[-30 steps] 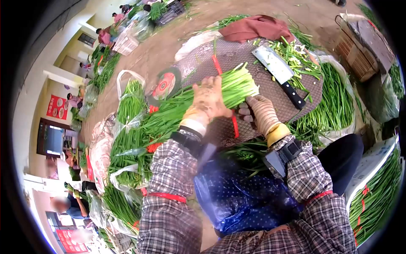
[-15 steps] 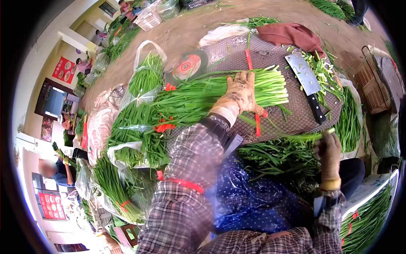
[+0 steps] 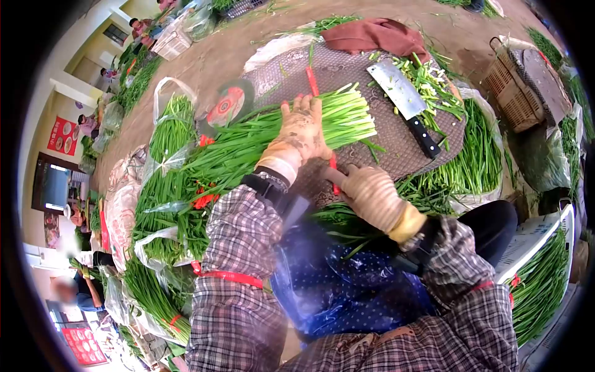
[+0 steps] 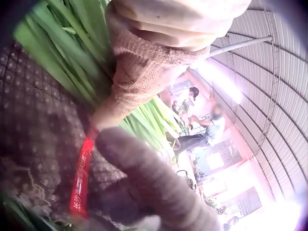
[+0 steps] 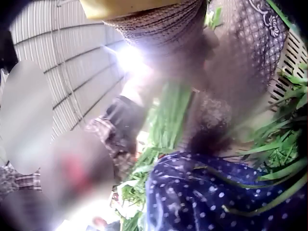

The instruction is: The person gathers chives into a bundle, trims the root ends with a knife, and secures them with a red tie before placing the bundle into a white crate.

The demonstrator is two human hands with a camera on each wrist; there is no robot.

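Note:
A bundle of garlic chives [image 3: 347,115] lies across the patterned board [image 3: 396,139], pale cut ends to the right. My gloved left hand [image 3: 300,133] presses on top of it, fingers spread over the stalks. A red printed strip [image 4: 83,175] runs under the bundle; its near end [image 3: 335,177] sticks out by my left thumb. My gloved right hand [image 3: 375,195] is at that near end, its forefinger stretched toward the strip in the left wrist view. A cleaver [image 3: 403,102] with a black handle lies to the right. The right wrist view is blurred around the fingers.
Chive trimmings [image 3: 431,93] lie beside the cleaver, and a brown cloth [image 3: 375,37] at the far edge. A round roll [image 3: 226,108] with a red centre stands left. Bagged chives [image 3: 170,133] lie left; a white crate [image 3: 539,248] with chives stands right.
My right hand went from the bundle's cut ends out to the right with a few loose stalks, then came back without them to the red strip. The left hand stayed on the bundle.

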